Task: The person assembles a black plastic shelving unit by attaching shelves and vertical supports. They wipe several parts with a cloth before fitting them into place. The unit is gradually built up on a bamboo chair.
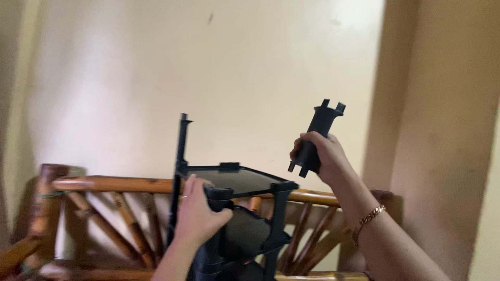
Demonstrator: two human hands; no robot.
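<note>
Gripping black rack (237, 208) corner, left hand (197, 213), right hand (325, 156) clamped on tube (317, 138), seemingly clear above.

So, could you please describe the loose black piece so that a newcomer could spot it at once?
Start at the pale wall above the bamboo railing. To the right of the black plastic rack that the left hand steadies, the right hand holds up a short black post. Unlike the rack's posts, it is unattached, with notched ends.

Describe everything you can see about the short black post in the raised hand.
The short black plastic post is a ribbed tube with a notched, pronged connector at each end. It looks matte and rigid. The right hand grips it around the lower middle, holding it tilted, upper end leaning right, in the air before the cream wall, apart from the black shelf rack.
</note>
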